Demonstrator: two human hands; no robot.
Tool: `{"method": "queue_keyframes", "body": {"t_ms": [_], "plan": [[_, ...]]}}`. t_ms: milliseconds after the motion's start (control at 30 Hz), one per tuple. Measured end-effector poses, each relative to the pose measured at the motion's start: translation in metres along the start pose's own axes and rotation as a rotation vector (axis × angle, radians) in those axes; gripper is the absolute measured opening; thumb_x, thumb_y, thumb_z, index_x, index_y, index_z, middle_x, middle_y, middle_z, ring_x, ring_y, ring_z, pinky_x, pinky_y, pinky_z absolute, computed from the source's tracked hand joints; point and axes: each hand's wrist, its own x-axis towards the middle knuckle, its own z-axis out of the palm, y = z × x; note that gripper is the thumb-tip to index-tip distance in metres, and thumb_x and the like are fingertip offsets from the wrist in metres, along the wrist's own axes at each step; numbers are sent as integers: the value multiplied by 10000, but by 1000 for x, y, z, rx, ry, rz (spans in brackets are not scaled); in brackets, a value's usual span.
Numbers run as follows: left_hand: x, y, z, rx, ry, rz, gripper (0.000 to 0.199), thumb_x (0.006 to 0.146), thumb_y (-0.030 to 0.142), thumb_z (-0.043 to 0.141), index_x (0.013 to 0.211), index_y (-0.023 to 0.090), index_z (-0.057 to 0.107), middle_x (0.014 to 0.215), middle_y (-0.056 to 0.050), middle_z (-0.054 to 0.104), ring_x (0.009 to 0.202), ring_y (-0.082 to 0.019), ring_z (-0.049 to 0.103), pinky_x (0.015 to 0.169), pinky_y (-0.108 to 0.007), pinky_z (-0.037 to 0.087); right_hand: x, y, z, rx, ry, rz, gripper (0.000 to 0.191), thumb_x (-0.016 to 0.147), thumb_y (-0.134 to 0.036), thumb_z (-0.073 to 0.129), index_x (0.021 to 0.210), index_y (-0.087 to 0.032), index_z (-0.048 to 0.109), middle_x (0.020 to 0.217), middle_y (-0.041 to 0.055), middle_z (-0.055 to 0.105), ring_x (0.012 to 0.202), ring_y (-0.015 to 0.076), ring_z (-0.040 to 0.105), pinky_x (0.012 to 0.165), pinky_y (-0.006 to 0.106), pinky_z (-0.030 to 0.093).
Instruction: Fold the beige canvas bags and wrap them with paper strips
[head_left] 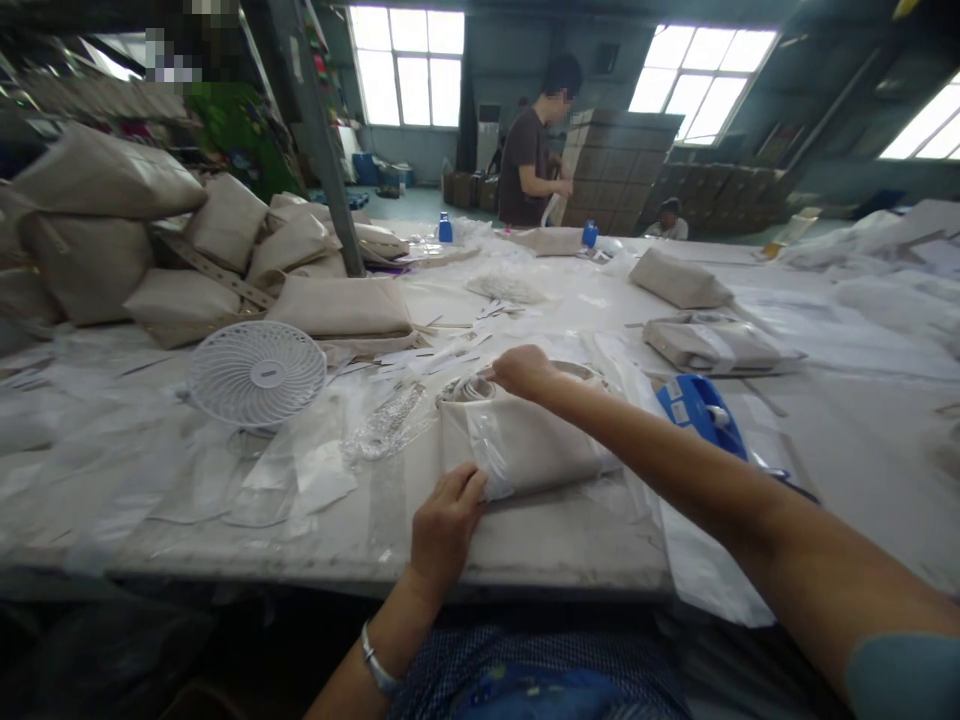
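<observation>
A beige bag (547,440) lies flat in front of me, with a clear plastic strip (491,450) around its left part. My left hand (448,515) is closed on the bag's near left corner. Along the far edge, a rolled beige strap (471,388) rests at the left. My right hand (523,370) reaches across the bag and is closed at this strap; its fingertips are partly hidden. Left of the bag sits a small heap of clear crinkled plastic (386,425). To the right is a blue tape dispenser (701,412).
A white fan (256,375) stands at the left, before a pile of beige bags (180,250). Two more bags (712,343) (679,280) lie at the right. Paper slips and plastic sheets cover much of the table (570,550). A co-worker (525,160) stands beyond, near stacked boxes (619,165).
</observation>
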Motion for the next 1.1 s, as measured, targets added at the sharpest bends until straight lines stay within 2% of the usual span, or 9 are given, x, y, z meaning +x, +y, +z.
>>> {"method": "queue_keyframes", "body": {"t_ms": [100, 200, 267, 367, 500, 600, 733, 900, 1100], "plan": [[-1, 0, 3, 8, 13, -5, 385, 872, 94, 590, 1230, 232, 563, 1227, -68, 654, 1100, -221, 630, 928, -338, 574, -51, 4, 19, 165, 213, -39, 378, 1034, -360, 416, 1161, -153, 706, 1169, 163, 718, 1060, 256, 679, 905, 342, 477], [-4, 1, 3, -16, 16, -10, 381, 867, 99, 574, 1226, 227, 570, 1249, -79, 644, 1117, -231, 623, 944, -354, 568, -105, -10, 55, 477, 306, -306, 462, 948, -387, 601, 1375, -212, 579, 1445, 121, 559, 1356, 283, 493, 1167, 449, 315], [-4, 2, -3, -72, 7, -13, 391, 859, 97, 557, 1229, 221, 579, 1260, -85, 638, 1145, -230, 613, 985, -369, 553, -135, -23, 77, 627, 287, -335, 619, 840, -372, 742, 1413, -250, 543, 1511, 92, 489, 1437, 304, 389, 1231, 512, 190], [3, 8, -19, -160, -11, -40, 340, 874, 142, 544, 1194, 230, 616, 1261, -73, 644, 1168, -215, 611, 1013, -365, 541, -172, -39, 95, 839, 343, -193, 476, 859, -356, 715, 1324, -297, 630, 1451, 63, 559, 1399, 307, 445, 1226, 531, 223], [30, 16, -27, -64, 32, -15, 383, 959, 246, 485, 1335, 243, 558, 1408, -73, 577, 1337, -238, 506, 1122, -430, 454, -205, -45, 105, 1359, 286, 266, 295, 919, -504, 598, 989, -267, 758, 986, 88, 761, 906, 272, 725, 899, 449, 572], [48, 12, -9, 90, -50, 31, 508, 981, 355, 467, 1470, 223, 420, 1518, -111, 456, 1459, -307, 334, 1188, -570, 314, -210, -42, 114, 1899, 36, 637, 455, 851, -620, 645, 965, -185, 710, 955, 130, 752, 773, 248, 742, 725, 390, 614], [51, -1, 24, 167, -203, 27, 545, 1000, 426, 402, 1501, 213, 364, 1535, -127, 419, 1449, -307, 349, 1159, -585, 335, -196, -43, 121, 2359, 68, 641, 491, 800, -540, 755, 1055, -129, 666, 1210, 180, 684, 1089, 258, 692, 981, 377, 543], [39, -1, 28, 194, -147, 18, 553, 1000, 415, 409, 1507, 201, 347, 1532, -149, 410, 1436, -313, 371, 1137, -582, 364, -173, -59, 111, 2536, 287, 651, 470, 824, -478, 749, 1158, -168, 635, 1303, 125, 651, 1229, 244, 611, 1068, 357, 481], [1, 19, 13, 160, -70, -25, 575, 1001, 354, 425, 1539, 227, 268, 1570, -124, 360, 1465, -318, 313, 1125, -579, 389, -175, -65, 96, 2479, 211, 702, 610, 791, -543, 762, 1269, -193, 616, 1246, 101, 692, 1127, 265, 661, 942, 374, 557]]}}
